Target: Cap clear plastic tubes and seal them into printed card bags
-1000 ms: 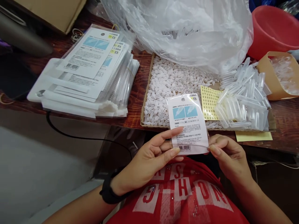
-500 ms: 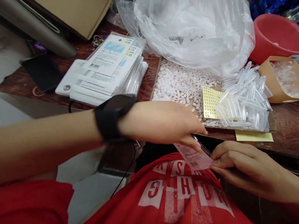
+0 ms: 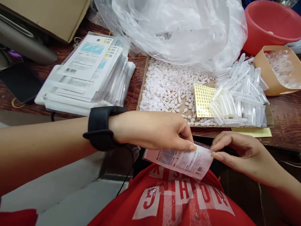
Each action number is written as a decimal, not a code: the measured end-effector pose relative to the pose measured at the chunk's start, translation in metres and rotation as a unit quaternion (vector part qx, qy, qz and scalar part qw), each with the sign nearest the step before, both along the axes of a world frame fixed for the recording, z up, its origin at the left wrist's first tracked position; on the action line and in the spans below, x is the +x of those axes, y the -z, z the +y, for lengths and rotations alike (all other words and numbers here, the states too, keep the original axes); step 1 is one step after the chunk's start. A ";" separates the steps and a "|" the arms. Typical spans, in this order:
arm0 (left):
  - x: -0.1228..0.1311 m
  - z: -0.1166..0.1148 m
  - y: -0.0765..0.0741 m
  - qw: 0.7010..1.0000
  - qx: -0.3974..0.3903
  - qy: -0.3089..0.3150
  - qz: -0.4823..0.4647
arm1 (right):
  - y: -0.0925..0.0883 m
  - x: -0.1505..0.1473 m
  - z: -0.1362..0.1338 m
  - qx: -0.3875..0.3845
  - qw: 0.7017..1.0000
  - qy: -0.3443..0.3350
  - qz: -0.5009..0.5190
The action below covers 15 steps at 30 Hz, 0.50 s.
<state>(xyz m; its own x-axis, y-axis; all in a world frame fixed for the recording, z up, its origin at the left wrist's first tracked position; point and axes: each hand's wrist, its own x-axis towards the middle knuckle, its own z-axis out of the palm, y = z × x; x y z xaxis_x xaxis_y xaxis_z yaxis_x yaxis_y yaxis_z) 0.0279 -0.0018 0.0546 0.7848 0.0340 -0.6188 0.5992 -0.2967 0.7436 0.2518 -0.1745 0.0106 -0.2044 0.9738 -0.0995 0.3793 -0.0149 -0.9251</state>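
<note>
Above my lap is a printed card in a clear plastic sleeve (image 3: 185,161), its text and barcode facing up. My left hand (image 3: 162,130), with a black band on the wrist, pinches its upper edge between thumb and fingers. At the right corner, my right hand (image 3: 237,153) grips the same card with thumb and fingertips. Just beyond my hands is a shallow cardboard tray (image 3: 141,91) with many small white plastic pieces (image 3: 162,86), clear plastic tubes (image 3: 249,91) and a yellow sticker sheet (image 3: 203,99).
A stack of similar sleeved cards (image 3: 84,62) lies at the left, near a black phone-like slab (image 3: 20,81). Behind the tray sits a large clear plastic bag (image 3: 174,34). A red bowl (image 3: 265,25) and a tan container (image 3: 265,72) of clear pieces stand at the right.
The card has swung out flatter and to the left, showing more of its printed face. My left hand has turned downward with it, and the camera view has shifted slightly.
</note>
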 end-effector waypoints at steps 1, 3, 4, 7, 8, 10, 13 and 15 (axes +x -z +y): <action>-0.001 -0.002 0.000 1.000 0.003 -0.008 0.002 | 0.001 -0.002 -0.001 -0.013 1.000 0.024 0.010; -0.003 -0.006 0.002 1.000 0.012 -0.018 0.001 | 0.003 -0.007 -0.002 -0.032 0.998 0.059 0.018; -0.004 -0.008 0.002 1.000 0.016 -0.022 -0.001 | 0.004 -0.009 -0.002 -0.038 0.997 0.071 0.019; -0.003 -0.009 0.001 0.999 0.033 -0.023 0.000 | 0.005 -0.013 -0.002 -0.050 0.995 0.088 0.019; -0.003 -0.010 0.000 0.999 0.039 -0.021 0.003 | 0.006 -0.014 -0.002 -0.054 0.994 0.092 0.020; -0.002 -0.011 -0.003 0.999 0.050 -0.020 0.005 | 0.006 -0.014 -0.002 -0.061 0.993 0.095 0.021; -0.003 -0.013 -0.003 0.999 0.048 -0.022 -0.005 | 0.006 -0.013 -0.003 -0.072 0.992 0.097 0.022; -0.006 -0.014 -0.001 0.994 0.053 -0.083 -0.037 | 0.006 -0.013 -0.003 -0.075 0.992 0.100 0.023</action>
<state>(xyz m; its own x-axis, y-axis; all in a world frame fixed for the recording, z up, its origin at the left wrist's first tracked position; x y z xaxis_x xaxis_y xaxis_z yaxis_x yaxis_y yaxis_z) 0.0221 -0.0163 0.0555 0.8061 0.2289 -0.5457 0.5914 -0.2781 0.7569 0.2389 -0.1779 0.0043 -0.0167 0.9702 -0.2416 0.3126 -0.2245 -0.9230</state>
